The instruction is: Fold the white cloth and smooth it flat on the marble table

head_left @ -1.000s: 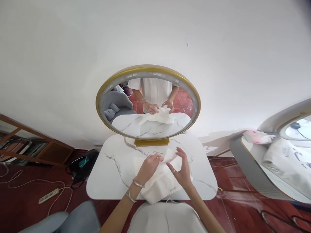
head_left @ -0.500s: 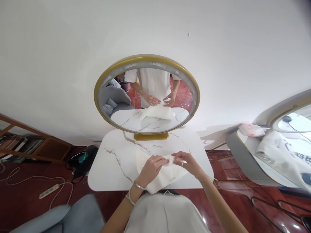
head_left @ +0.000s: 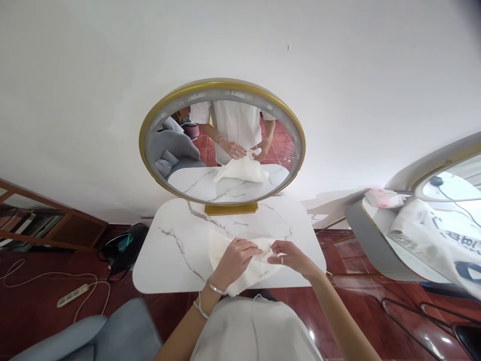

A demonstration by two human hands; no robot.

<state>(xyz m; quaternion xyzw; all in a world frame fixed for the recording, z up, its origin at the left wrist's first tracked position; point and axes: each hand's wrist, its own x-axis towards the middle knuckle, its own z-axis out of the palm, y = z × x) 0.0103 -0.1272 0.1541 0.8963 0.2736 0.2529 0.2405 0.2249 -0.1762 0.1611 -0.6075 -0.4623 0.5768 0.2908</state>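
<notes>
A cream-white cloth (head_left: 254, 275) with a wavy edge and a small printed mark lies bunched on the near part of the white marbled table (head_left: 161, 260). My left hand (head_left: 236, 258) is closed on its upper edge, fingers pressed together. My right hand (head_left: 295, 258), with a ring, pinches a gathered fold of the same cloth between thumb and fingers. The tips of the right fingers are partly hidden by the fabric. Behind the cloth, the oval gold-rimmed mirror (head_left: 225, 150) reflects both hands and the raised cloth.
A grey chair (head_left: 124, 331) stands at the lower left, near a power strip (head_left: 73, 296) and cables on the red floor. A black bag (head_left: 128, 245) sits left of the table. Another table (head_left: 372, 245) at the right bears a printed white cloth bag (head_left: 424, 230) and a plastic packet.
My right hand has drawn its fingers and thumb closer together on the fold of cloth. My left hand keeps its grip. The view has shifted slightly.
</notes>
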